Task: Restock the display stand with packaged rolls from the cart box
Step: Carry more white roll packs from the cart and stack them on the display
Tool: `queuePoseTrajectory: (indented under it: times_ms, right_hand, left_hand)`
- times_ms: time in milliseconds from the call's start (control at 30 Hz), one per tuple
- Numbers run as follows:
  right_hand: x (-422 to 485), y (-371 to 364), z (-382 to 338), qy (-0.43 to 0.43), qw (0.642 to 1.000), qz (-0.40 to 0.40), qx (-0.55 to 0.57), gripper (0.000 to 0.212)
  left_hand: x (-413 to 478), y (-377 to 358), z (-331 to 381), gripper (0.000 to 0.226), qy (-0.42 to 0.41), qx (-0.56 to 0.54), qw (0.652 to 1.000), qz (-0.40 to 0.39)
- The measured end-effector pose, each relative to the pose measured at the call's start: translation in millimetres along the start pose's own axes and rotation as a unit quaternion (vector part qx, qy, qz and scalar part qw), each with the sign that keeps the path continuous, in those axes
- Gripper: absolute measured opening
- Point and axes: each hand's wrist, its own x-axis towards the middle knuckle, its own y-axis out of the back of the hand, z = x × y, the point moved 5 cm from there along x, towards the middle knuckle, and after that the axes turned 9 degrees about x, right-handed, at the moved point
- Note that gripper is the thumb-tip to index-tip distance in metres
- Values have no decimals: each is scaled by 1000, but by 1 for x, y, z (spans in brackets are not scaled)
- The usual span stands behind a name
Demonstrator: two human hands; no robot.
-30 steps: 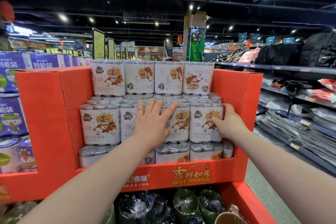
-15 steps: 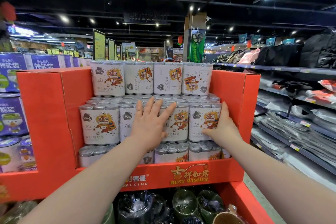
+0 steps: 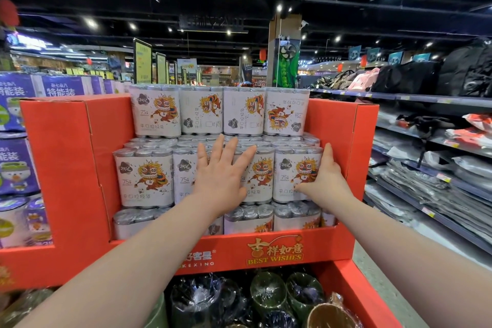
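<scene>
Center frame, the left hand lay flat and open on a middle-row pack, while the right hand cupped the upright end pack at right, inside the red display stand.

White lion-print roll packs upright, stacked three tiers in red display stand.

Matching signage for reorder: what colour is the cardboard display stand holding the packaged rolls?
Bright red-orange, with gold lettering on the front lip; the display stand shows clearly in the head view.
</scene>
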Motion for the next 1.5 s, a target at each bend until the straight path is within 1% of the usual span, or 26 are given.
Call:
queuePoseTrajectory:
  times_ms: [300, 567, 767, 933, 1067, 1267, 1333, 1400, 1433, 1500]
  right_hand:
    - [-4, 2, -2, 16, 1000, -16, -11, 101]
    - [3, -5, -1, 1, 999, -35, -16, 105]
    - [1, -10, 0, 8, 999, -18, -33, 106]
    - [-1, -12, 1, 22, 999, -1, -43, 108]
    - [0, -10, 2, 27, 999, -6, -25, 109]
    - [2, -9, 2, 8, 999, -32, 25, 112]
    - [-1, -8, 0, 10, 999, -38, 23, 110]
    - [-6, -5, -3, 23, 999, -40, -3, 105]
    - [-9, -2, -7, 42, 998, -30, -19, 100]
    - [-20, 1, -19, 124, 991, 8, -58, 86]
  left_hand:
    - [-7, 2, 1, 79, 17, -15, 1000, 9]
    - [-12, 0, -7, 80, 33, -11, 999, -6]
    - [-15, -1, -13, 70, 44, -20, 998, 37]
    - [-13, -3, -12, 67, 50, -17, 998, 43]
    - [-13, -3, -11, 71, 51, -15, 998, 30]
    - [-15, 0, -9, 81, 45, -3, 999, -2]
    - [-19, 4, -9, 81, 47, -7, 999, -5]
    - [-25, 8, -8, 78, 51, -13, 999, 0]
    - [-29, 9, -8, 77, 53, -14, 998, 5]
    - [-37, 10, -7, 77, 55, -17, 998, 7]
